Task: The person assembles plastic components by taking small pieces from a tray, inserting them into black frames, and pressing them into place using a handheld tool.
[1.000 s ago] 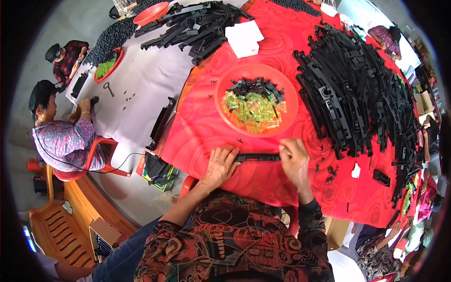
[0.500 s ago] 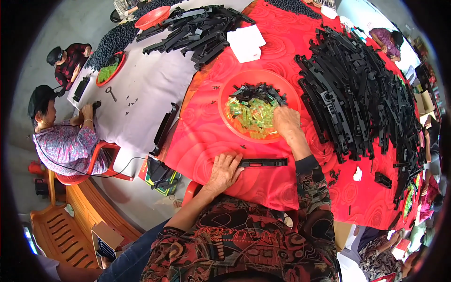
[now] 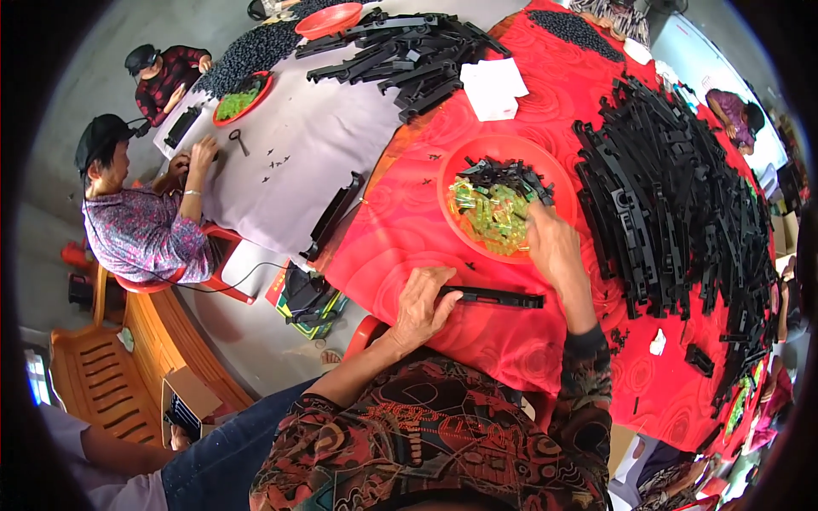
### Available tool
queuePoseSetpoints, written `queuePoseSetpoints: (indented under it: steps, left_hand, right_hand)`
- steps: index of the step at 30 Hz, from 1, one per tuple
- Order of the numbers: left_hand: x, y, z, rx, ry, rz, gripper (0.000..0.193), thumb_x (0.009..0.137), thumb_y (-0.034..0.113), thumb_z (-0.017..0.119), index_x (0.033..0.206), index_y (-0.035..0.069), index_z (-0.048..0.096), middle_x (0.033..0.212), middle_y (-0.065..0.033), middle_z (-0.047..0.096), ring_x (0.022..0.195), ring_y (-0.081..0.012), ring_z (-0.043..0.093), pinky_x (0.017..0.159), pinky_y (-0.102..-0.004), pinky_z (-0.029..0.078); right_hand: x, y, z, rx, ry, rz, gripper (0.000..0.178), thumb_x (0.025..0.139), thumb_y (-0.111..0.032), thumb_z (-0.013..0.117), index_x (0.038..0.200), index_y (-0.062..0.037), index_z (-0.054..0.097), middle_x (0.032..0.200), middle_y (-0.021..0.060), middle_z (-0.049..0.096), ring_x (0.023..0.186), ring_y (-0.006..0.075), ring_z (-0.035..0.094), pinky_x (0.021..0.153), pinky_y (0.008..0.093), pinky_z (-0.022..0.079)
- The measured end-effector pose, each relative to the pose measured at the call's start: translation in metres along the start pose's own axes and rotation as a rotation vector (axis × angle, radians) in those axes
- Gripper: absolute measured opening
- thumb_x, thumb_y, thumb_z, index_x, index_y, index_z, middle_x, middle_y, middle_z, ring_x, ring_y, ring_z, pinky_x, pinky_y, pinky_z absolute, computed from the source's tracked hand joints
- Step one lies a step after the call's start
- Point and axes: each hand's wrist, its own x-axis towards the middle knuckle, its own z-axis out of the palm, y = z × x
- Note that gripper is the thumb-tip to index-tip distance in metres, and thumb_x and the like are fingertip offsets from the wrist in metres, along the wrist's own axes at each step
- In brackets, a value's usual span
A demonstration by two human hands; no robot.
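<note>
My left hand (image 3: 424,308) is closed round the left end of a long black plastic housing (image 3: 503,298), which lies crosswise on the red tablecloth in front of me. Above it stands a round red plastic basin (image 3: 558,175). Inside are small translucent yellow-green pieces (image 3: 490,217) and, toward the back, small black plastic pieces (image 3: 507,173). My right hand (image 3: 558,251) reaches over the basin's right rim. Its fingers are pinched together at the green pieces, and what they grip is too small to make out.
Black housings (image 3: 665,204) heap up at the right, with another pile (image 3: 417,55) at the far left. White paper (image 3: 492,89) lies behind the basin. A co-worker (image 3: 145,213) sits left at a pale-covered table (image 3: 281,128). A wooden bench (image 3: 115,375) stands lower left.
The whole view has shifted, so the scene sits further right and lower. My left fingers, flatter before, now curl at the housing's end. My right hand stays at the basin with its fingers pinched.
</note>
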Motion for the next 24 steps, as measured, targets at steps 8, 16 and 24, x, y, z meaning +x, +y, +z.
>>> queuePoseSetpoints:
  steps: [8, 16, 24]
  left_hand:
    - [-0.003, 0.012, -0.008, -0.574, -0.181, -0.351, 0.024, 0.083, 0.007, 0.064, 0.104, -0.001, 0.059, 0.089, -0.0094, 0.062, 0.084, -0.0168, 0.059, 0.074, -0.0283, 0.047]
    - [-0.01, 0.013, -0.002, -0.796, -0.161, -0.394, 0.011, 0.087, 0.005, 0.06, 0.095, -0.002, 0.06, 0.081, -0.0029, 0.06, 0.076, -0.0084, 0.055, 0.071, -0.0241, 0.046]
    - [-0.018, 0.018, -0.001, -0.915, -0.213, -0.581, 0.009, 0.09, 0.008, 0.057, 0.088, -0.001, 0.056, 0.076, -0.0019, 0.058, 0.073, -0.008, 0.054, 0.069, -0.0239, 0.045]
  right_hand:
    - [-0.06, -0.042, -0.002, 0.424, -0.283, -0.238, 0.008, 0.082, -0.002, 0.055, 0.09, -0.0019, 0.054, 0.078, 0.0131, 0.053, 0.069, 0.0328, 0.056, 0.058, 0.0396, 0.044]
    - [-0.073, -0.041, 0.016, 0.692, -0.281, -0.109, 0.009, 0.08, -0.002, 0.06, 0.087, -0.0023, 0.055, 0.071, 0.0067, 0.05, 0.061, 0.0185, 0.052, 0.056, 0.0303, 0.041]
    - [-0.097, -0.041, 0.037, 0.823, -0.14, 0.32, 0.019, 0.075, -0.009, 0.071, 0.082, -0.0023, 0.055, 0.062, 0.0, 0.048, 0.058, 0.0067, 0.042, 0.052, 0.0248, 0.039]
